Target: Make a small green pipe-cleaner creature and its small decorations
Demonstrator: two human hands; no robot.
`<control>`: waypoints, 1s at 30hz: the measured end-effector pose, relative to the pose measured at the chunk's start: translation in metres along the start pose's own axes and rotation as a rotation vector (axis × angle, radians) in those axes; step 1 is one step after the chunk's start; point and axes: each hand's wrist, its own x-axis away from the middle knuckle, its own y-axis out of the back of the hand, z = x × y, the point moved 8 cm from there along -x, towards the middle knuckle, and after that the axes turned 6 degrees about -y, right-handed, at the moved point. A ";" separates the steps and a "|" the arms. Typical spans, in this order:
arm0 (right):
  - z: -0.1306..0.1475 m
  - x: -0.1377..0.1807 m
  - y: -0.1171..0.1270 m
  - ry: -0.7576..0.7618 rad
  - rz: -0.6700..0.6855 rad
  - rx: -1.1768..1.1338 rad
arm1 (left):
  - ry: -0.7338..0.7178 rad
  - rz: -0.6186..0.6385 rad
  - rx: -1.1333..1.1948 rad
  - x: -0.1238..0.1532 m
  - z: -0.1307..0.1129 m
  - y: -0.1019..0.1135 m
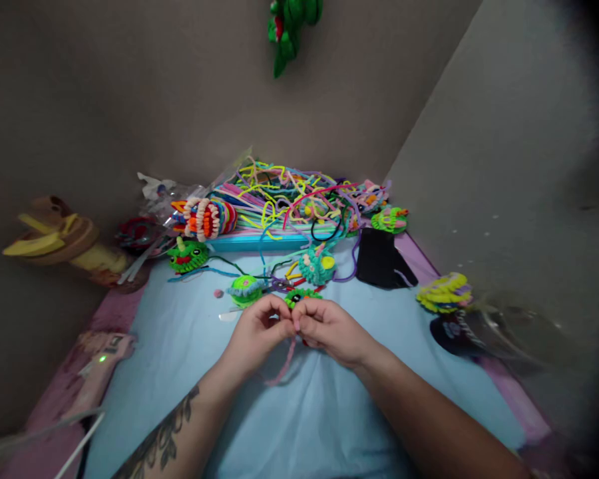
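Note:
A pink pipe cleaner (285, 367) hangs in a curve from between my fingertips, its lower end near the blue cloth. My left hand (260, 332) pinches it from one side. Against it, my right hand (332, 329) pinches the same pipe cleaner, thumb and forefinger together, so the two hands meet. Just beyond my fingers lies a green fuzzy figure (303, 296) with a dark eye, partly covered by my hands. A green and blue ball figure (245, 290) sits to the left of it, and a teal figure with yellow (317, 265) lies behind.
A blue tray (274, 243) heaped with loose pipe cleaners (279, 199) stands against the wall. A green horned figure (188, 255) is at left, a black pouch (383, 259) at right. A pink power strip (104, 362) and a transparent cup (499, 332) flank the blue cloth (180, 332).

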 end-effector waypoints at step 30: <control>0.057 0.033 -0.007 0.718 -0.362 0.826 | 0.039 0.025 -0.107 0.004 -0.002 -0.004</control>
